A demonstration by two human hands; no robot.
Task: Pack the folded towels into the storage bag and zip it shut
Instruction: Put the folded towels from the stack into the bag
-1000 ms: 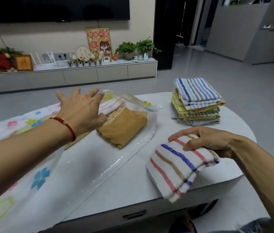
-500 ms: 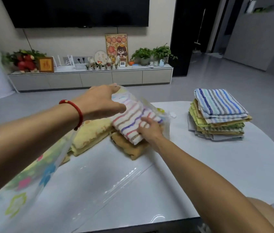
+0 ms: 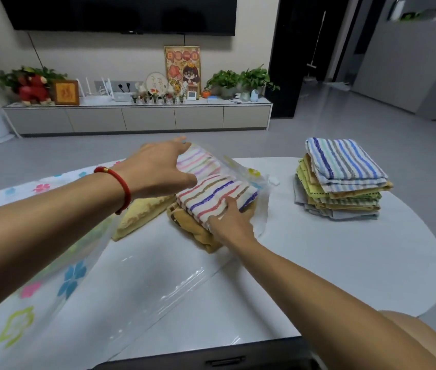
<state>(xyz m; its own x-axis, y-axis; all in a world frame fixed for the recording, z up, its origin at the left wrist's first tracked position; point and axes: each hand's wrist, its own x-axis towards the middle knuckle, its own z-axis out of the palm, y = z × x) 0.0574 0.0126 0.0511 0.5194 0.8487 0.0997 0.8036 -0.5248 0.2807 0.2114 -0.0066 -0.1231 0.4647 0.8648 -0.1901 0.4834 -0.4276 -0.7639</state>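
The white oval table [image 3: 345, 263] carried everything. Across its left half lay the big clear plastic storage bag printed with coloured flowers [image 3: 72, 276], its mouth open toward the person and its upper sheet lifted.

Well apart from the bag, on the table's right side, stood the stack of folded striped and yellow-green towels [image 3: 342, 180] not yet packed, a blue-striped one on top.

Deep inside the bag, against its far right corner, a mustard-brown folded towel [image 3: 198, 231] lay flat, with a pale yellow folded towel [image 3: 142, 217] just beside it to the left. On top of the brown one sat the white folded towel with red, blue and brown stripes [image 3: 216, 196], its long edge running away from the person, toward the bag's closed end.

The left hand [image 3: 158, 169], a red bracelet [image 3: 120, 185] at its wrist, was reaching farther in, fingers loosely spread and, as far as I could judge, propping up the top sheet above another pastel-striped towel [image 3: 195, 160]. The right hand [image 3: 231, 222] lay flat on the near end of the striped towel, fingers together and pressing down, not pinching.

So the towel lay just ahead of the right fingertips, and that hand was the nearer one; I judged the push would run along the towel's length, deeper in.
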